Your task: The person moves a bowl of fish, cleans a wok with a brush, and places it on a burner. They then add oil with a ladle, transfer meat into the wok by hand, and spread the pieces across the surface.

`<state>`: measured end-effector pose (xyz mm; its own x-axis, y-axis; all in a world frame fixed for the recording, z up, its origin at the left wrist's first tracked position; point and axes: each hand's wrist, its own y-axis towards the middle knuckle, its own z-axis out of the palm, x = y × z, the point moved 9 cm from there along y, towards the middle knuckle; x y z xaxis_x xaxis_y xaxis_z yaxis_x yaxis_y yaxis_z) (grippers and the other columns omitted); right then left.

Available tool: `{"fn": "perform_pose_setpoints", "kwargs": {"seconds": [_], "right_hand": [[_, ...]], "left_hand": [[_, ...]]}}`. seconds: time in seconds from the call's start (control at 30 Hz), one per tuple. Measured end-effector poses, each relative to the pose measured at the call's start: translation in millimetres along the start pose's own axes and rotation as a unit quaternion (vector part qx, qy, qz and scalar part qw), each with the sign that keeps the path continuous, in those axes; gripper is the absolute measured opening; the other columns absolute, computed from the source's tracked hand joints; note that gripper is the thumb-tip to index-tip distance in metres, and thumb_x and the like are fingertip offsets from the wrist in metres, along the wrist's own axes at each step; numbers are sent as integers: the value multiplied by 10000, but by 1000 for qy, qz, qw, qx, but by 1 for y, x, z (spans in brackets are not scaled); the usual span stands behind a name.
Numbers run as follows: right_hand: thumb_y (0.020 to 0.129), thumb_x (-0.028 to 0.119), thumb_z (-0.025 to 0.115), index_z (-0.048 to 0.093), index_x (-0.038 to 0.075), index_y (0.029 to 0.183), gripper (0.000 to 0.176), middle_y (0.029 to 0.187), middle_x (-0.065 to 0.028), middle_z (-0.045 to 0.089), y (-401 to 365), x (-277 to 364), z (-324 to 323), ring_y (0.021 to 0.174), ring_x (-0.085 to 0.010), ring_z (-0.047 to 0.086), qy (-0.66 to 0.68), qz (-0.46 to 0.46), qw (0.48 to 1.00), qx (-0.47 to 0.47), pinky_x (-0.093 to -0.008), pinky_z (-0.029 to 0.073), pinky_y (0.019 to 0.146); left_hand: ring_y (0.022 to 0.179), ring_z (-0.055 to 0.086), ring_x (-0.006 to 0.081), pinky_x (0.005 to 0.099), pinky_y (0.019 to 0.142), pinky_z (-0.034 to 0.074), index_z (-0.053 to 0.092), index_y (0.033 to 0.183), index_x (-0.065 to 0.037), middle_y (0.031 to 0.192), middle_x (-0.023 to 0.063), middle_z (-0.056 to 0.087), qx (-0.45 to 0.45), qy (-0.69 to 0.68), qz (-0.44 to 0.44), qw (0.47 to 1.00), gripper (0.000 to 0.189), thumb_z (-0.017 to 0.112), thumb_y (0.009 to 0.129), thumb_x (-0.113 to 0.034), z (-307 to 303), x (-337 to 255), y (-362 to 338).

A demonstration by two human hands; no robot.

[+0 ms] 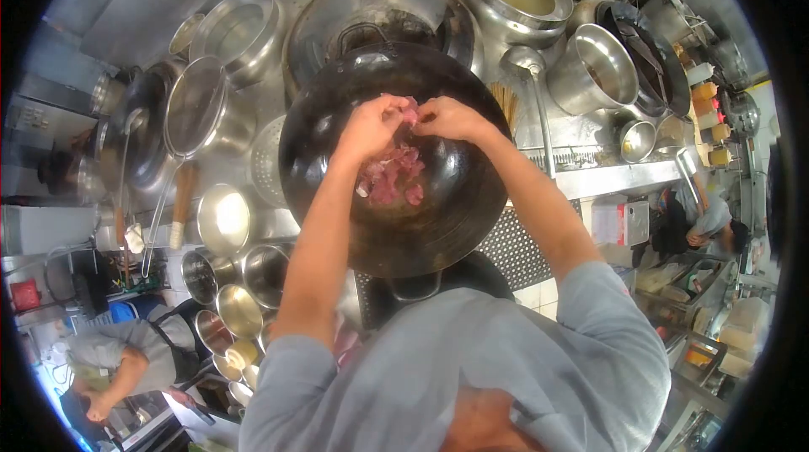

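A large dark wok [459, 199] sits in front of me, tilted toward me on the range. Raw red meat pieces [390, 176] lie in a loose heap in its middle, with one small piece apart at the lower right. Over the heap, my left hand [371, 125] pinches one side of a piece of raw meat [410, 112]. My right hand [451, 120] grips the other side of that piece, its fingers closed. Both hands are above the wok's inner surface, nearly meeting.
Behind the wok stands another big wok [308, 39]. A ladle [543, 115] and steel pot [594, 73] are at the right. A mesh strainer [195, 111] and several steel bowls [223, 220] stand at the left. Other people [143, 351] work at lower left and far right.
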<state>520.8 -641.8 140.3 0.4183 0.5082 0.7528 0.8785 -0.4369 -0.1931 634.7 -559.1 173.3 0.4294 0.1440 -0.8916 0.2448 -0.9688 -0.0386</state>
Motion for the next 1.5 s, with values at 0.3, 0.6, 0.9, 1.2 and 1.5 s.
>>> {"fn": "perform_pose_setpoints", "kwargs": {"seconds": [0.3,0.6,0.9,1.2,1.5], "right_hand": [[866,178,731,702,16,1050,247,890,-46,693,-13,13,-25,693,-98,570,253,60,965,28,-254,444,582],[811,98,671,710,19,931,149,927,-211,716,11,5,-39,902,-354,693,-155,7,988,-25,-428,542,795],[800,129,687,673,30,914,151,897,-216,685,24,-10,-1,888,-392,674,-337,-15,940,-51,-482,546,785],[768,97,680,723,18,841,116,928,-191,690,13,4,12,930,-334,689,-384,-81,917,-65,-423,558,825],[751,64,691,714,7,862,127,939,-188,693,15,1,19,929,-353,687,-347,-62,935,-36,-429,556,838]], "left_hand": [[869,587,114,269,787,481,693,1137,-8,967,14,668,77,-179,-115,974,241,652,929,-123,20,28,-12],[822,624,279,383,742,495,709,1003,-79,869,108,646,-188,171,163,953,220,733,785,-55,32,13,-8],[904,606,353,446,822,490,689,891,-42,912,141,650,-120,294,154,936,86,658,822,-82,74,40,-2],[894,613,348,436,829,504,739,877,-25,867,146,667,-110,299,105,942,130,680,825,-130,78,33,-12],[878,648,363,461,760,528,708,787,-6,896,183,683,-103,280,80,951,124,671,790,-124,69,40,8]]}}
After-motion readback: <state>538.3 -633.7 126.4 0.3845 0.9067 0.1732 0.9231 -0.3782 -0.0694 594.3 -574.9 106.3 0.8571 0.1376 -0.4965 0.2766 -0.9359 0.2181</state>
